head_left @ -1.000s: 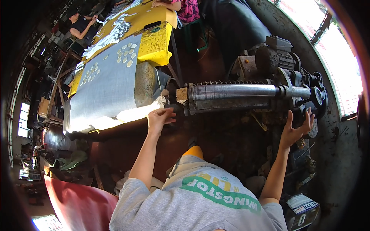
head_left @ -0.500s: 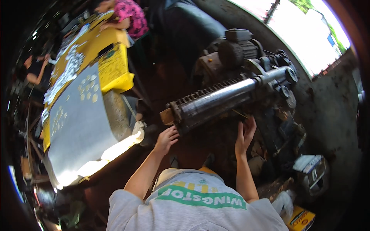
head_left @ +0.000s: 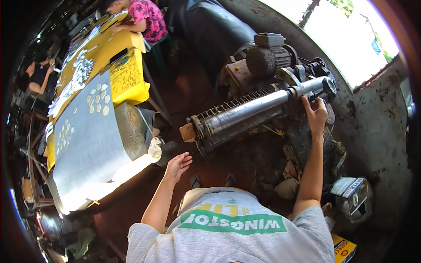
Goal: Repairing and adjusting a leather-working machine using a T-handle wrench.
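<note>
A machine with a long shiny metal roller lies slantwise ahead of me, a coil spring running along its far side. My right hand reaches up to the roller's right end, below a round wheel. Its thumb and fingers are bent around a small wheel there, which they mostly cover. Nearer to me, my left hand is held in the air off the roller's left end, fingers stretched out, with nothing in it. A wooden block sits at that left end.
An electric motor stands behind the roller. To the left, a long yellow table carries a grey sheet with several pale cut pieces. A person in a pink shirt sits at its far end. A metal can stands at the right.
My right hand has moved up and right, from under the roller to its right end. My left hand has come away from the roller's left end, toward me.
</note>
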`<state>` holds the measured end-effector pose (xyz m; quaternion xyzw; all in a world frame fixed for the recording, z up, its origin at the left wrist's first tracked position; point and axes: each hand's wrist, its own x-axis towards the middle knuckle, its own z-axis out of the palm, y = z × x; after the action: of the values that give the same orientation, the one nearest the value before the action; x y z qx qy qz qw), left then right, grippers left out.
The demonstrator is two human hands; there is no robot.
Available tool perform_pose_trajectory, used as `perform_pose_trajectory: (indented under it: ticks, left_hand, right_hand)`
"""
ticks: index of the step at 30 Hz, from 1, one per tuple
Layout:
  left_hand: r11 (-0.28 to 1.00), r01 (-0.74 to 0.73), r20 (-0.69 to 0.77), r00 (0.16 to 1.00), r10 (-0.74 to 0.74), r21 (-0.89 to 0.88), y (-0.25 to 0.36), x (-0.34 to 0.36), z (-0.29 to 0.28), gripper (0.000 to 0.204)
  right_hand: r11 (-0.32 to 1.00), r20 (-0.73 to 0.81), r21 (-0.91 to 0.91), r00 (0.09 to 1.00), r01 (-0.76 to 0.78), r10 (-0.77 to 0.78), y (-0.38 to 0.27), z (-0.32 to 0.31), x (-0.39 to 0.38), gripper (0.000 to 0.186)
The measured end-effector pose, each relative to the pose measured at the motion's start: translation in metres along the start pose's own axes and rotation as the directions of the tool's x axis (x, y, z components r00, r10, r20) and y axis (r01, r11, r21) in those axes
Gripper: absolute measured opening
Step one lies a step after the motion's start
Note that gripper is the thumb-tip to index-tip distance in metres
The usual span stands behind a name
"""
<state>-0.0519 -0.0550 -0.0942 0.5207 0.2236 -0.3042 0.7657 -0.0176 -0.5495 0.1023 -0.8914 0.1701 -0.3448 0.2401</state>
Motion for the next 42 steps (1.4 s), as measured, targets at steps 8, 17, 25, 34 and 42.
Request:
perform_pose_trajectory:
  ticks: [8,17,25,34,42]
  left_hand:
    - [0.986,-0.109,-0.16,0.983,0.088,-0.126,-0.031,-0.004,0.007,0.031]
    - [0.953,-0.171,-0.259,0.96,0.105,-0.251,-0.064,-0.014,0.024,0.028]
    - [0.982,-0.18,-0.461,0.877,0.133,-0.059,-0.038,-0.045,0.02,0.052]
    - [0.935,-0.253,-0.365,0.87,0.332,0.248,-0.026,-0.006,0.0,0.044]
    - [0.94,-0.225,-0.24,0.927,0.287,0.256,-0.005,0.002,-0.006,0.053]
  right_hand:
    - [0.988,-0.169,-0.005,0.974,0.155,-0.153,-0.029,-0.012,0.064,0.047]
    - [0.923,0.208,-0.239,0.945,0.3,-0.253,-0.075,0.034,0.183,0.064]
    - [0.857,0.283,-0.326,0.906,0.399,-0.314,-0.083,0.081,0.206,0.065]
    - [0.817,0.409,-0.373,0.868,0.441,-0.282,-0.097,0.114,0.208,0.062]
    - [0.798,0.453,-0.413,0.859,0.439,-0.238,-0.101,0.12,0.206,0.062]
